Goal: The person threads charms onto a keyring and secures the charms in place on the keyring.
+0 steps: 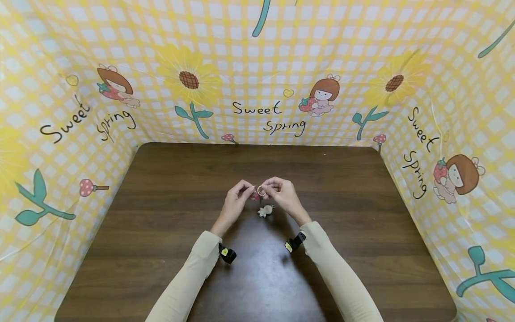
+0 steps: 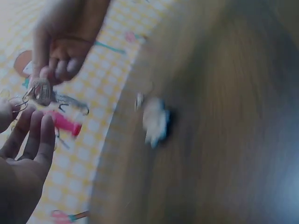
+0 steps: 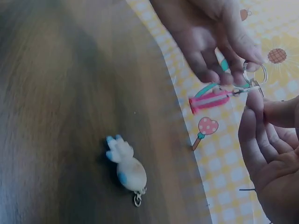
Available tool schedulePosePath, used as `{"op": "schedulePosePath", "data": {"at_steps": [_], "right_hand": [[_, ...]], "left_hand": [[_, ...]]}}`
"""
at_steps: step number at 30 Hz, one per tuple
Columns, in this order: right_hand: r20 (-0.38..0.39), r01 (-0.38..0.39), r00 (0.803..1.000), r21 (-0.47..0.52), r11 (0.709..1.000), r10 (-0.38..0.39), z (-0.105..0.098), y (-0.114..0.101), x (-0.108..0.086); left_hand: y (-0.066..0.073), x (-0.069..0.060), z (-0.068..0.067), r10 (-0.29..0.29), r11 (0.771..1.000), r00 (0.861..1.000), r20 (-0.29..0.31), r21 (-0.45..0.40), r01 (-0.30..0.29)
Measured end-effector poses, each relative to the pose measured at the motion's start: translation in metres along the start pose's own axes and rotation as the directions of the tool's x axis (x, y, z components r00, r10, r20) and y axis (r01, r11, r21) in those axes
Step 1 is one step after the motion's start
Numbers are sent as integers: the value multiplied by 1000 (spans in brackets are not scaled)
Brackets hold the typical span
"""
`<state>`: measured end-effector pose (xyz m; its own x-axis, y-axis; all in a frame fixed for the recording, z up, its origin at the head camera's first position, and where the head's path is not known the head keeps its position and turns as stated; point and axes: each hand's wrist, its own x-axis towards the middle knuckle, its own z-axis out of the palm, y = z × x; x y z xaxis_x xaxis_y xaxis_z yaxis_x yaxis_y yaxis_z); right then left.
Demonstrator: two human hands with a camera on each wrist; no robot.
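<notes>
Above the table, my left hand (image 1: 234,201) and right hand (image 1: 284,195) meet at a metal ring (image 1: 260,191), each pinching part of it. In the right wrist view the left thumb and fingers hold the ring's loop, and the right fingertips pinch beside it. A pink charm (image 3: 210,99) hangs from the ring; the left wrist view also shows a blurred grey-brown metal piece (image 2: 43,92) between the hands. Below them, a small white figurine (image 1: 265,211) with blue parts, seen in the right wrist view, and a metal clasp (image 3: 137,199) lies on the table.
The dark wooden table (image 1: 181,170) has rounded corners. Yellow checked cloth (image 1: 257,58) with printed flowers and figures stands around its back and both sides. Each wrist bears a black strap device (image 1: 228,254).
</notes>
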<state>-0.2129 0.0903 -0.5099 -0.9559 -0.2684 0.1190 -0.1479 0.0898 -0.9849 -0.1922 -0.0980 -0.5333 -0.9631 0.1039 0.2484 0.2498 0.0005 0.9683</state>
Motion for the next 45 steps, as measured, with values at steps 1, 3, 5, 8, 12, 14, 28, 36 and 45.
{"op": "schedulePosePath", "data": {"at_steps": [1, 3, 5, 8, 12, 14, 28, 36, 45], "right_hand": [[7, 6, 1000, -23, 1000, -6, 0, 1, 0], [18, 22, 1000, -59, 998, -21, -1, 4, 0], [25, 40, 999, -96, 995, -37, -2, 6, 1], [29, 57, 998, -150, 987, -53, -3, 8, 0], [34, 63, 998, -168, 984, -58, -2, 9, -1], [36, 58, 998, -143, 988, -54, -1, 7, 0], [31, -54, 998, 16, 998, 53, -2, 2, 0], [50, 2, 999, -72, 997, 2, -2, 3, -1], [42, 73, 997, -166, 983, -67, 0, 3, 0]], "left_hand": [[1, 0, -1, 30, 997, 999, 21, 70, -32], [4, 2, -4, 83, 974, 995, 63, 208, -95], [7, 4, -5, 111, 941, 988, 103, 310, -138], [9, 5, -4, 115, 912, 982, 151, 376, -164], [11, 5, -2, 42, 935, 987, 154, 343, -93], [12, 6, -3, 4, 949, 990, 143, 311, -49], [4, 1, -10, -64, 995, 992, 107, 88, 55], [12, 2, -7, -86, 989, 987, 133, 135, 68], [14, 4, -4, -89, 976, 993, 72, 206, 73]]}}
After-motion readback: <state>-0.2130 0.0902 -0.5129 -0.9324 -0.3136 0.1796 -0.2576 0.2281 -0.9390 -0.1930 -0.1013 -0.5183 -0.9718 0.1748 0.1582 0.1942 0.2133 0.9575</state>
